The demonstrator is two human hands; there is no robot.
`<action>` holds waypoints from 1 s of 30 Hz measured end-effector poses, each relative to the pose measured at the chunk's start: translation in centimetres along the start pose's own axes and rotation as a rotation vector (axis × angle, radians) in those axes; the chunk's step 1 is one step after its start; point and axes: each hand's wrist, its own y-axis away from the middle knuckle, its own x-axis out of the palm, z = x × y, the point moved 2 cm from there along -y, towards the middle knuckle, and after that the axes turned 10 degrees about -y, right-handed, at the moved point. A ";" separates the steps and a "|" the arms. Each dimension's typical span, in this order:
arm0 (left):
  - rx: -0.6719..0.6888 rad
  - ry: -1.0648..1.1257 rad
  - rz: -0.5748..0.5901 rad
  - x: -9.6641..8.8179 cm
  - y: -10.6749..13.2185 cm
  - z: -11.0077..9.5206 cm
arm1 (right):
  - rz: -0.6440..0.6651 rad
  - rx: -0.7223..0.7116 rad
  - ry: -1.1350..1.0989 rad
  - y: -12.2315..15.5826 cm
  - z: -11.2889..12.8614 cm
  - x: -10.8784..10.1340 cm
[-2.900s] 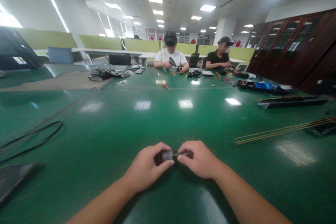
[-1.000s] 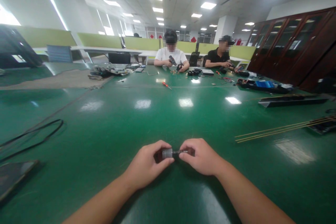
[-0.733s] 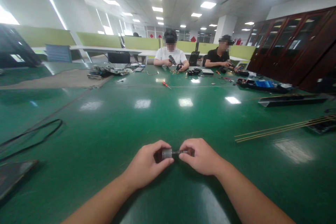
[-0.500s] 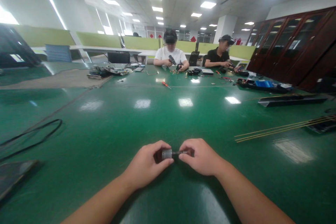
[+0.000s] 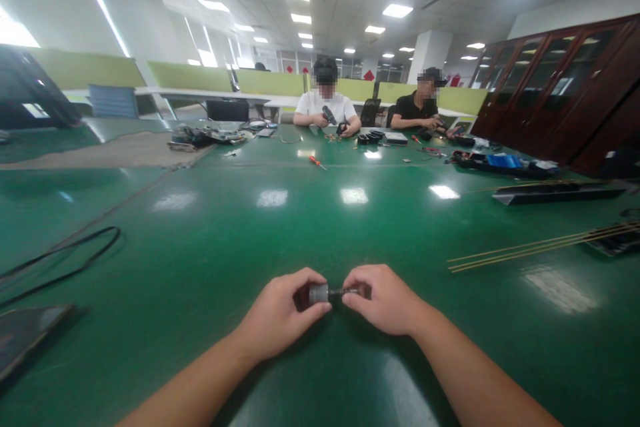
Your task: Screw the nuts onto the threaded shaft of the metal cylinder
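At the far left a flat dark slab [image 5: 23, 347] lies at the edge of the shiny green table [image 5: 225, 227]; just past it a thin black cable [image 5: 75, 260] bends in a loop; in the middle, close to the person, the left hand [image 5: 280, 317] is closed around a small grey metal cylinder [image 5: 319, 293], thumb below and fingers on top; the cylinder sits between the two hands, low by the table (I cannot tell if it touches it); a thin dark pin [image 5: 346, 291] sticks out of its right end; the right hand [image 5: 387, 300] pinches that pin with its fingertips; far back a small red-handled screwdriver [image 5: 316, 162] lies alone; behind it a person in a white shirt [image 5: 325, 108] and, to the right, a person in a black shirt [image 5: 417, 111] sit with small parts before them; on the right some long thin yellow sticks [image 5: 540, 247] lie side by side, well apart from the hands; beyond them sits a long black tray [image 5: 555, 193].
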 end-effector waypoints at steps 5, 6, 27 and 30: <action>-0.004 0.001 0.004 0.0 -0.1 0.0 | 0.003 -0.004 0.006 0.0 0.0 0.2; -0.006 -0.001 0.007 0.0 -0.1 0.0 | 0.004 -0.002 0.011 0.0 0.1 0.2; -0.017 0.015 -0.001 0.0 0.0 0.0 | 0.005 -0.006 0.005 -0.1 0.3 0.5; -0.025 0.042 -0.013 -0.1 0.0 0.1 | -0.008 0.010 -0.011 -0.1 0.1 0.2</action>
